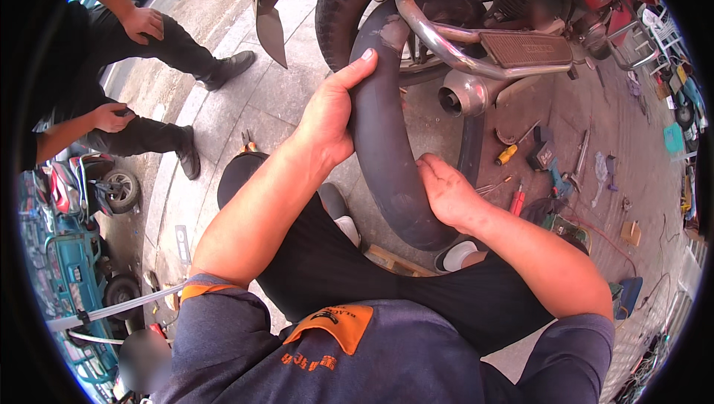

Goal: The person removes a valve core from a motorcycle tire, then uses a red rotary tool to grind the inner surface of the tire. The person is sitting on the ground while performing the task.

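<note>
A dark rubber inner tube [385, 142], partly inflated, curves down from beside the motorcycle's wheel toward my lap. A pale, scuffed patch [393, 33] shows near its upper end. My left hand [334, 108] grips the tube's left side, its thumb lying on top. Lower down, my right hand [449, 189] is pressed against the right side, with its fingers partly hidden by the tube. The motorcycle's tire [340, 19] stands behind the tube, with chrome tubing [435, 49] and a footboard [524, 49] in front of the wheel.
An exhaust pipe [466, 94] juts out near the tube. On the paving at right lie a yellow screwdriver [506, 154], a cordless power tool [549, 164], a red-handled tool [517, 202] and a small cardboard box [631, 233]. Another person [139, 58] is at left. Pliers [248, 143] lie near my knee.
</note>
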`<state>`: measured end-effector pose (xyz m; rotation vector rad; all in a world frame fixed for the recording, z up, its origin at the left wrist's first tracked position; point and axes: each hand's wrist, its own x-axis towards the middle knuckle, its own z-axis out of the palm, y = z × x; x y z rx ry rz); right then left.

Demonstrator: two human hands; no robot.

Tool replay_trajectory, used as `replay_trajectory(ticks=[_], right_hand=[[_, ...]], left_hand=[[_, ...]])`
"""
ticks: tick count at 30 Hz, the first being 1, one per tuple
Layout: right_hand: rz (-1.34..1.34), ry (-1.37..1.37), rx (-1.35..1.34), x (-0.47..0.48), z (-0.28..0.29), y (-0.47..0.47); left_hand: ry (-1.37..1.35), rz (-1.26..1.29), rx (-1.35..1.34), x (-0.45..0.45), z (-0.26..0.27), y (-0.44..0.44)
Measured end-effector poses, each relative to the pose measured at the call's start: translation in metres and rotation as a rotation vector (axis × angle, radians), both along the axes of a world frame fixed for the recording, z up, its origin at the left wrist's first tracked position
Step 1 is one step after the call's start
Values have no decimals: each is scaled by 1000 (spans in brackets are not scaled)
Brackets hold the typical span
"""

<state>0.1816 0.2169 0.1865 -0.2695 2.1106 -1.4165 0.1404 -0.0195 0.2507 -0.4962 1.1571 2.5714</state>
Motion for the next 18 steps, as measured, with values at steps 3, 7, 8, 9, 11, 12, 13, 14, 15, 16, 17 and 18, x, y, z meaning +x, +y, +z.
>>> replay_trajectory(ticks=[3, 7, 8, 9, 11, 12, 13, 14, 15, 16, 17, 18], right_hand=[[56, 173, 116, 13, -1, 5], [130, 247, 216, 12, -1, 8], [157, 279, 252, 7, -3, 10], [186, 310, 288, 0, -4, 12], [237, 441, 362, -25, -2, 19], [145, 297, 276, -35, 1, 21], [47, 155, 196, -44, 5, 24], [5, 84, 76, -54, 8, 25], [-45, 6, -42, -60, 8, 27], [-95, -71, -162, -62, 9, 30], [-121, -83, -203, -61, 10, 32], [-142, -99, -246, -59, 14, 31]], left_hand=[[-14, -35, -159, 9, -13, 9], [-15, -161, -202, 0, -17, 4], [-44, -159, -187, -4, -17, 9], [-75, -155, -173, -7, -15, 11], [-67, -198, -110, -9, -32, 12], [-56, -220, -59, -7, -43, 7], [-40, -250, -1, -7, -50, 6], [-57, -293, 43, -6, -56, 6], [-58, -304, 87, -4, -58, 8], [-60, -314, 131, -3, -59, 9], [-63, -325, 174, -3, -59, 11], [-80, -260, 119, 0, -59, 12]])
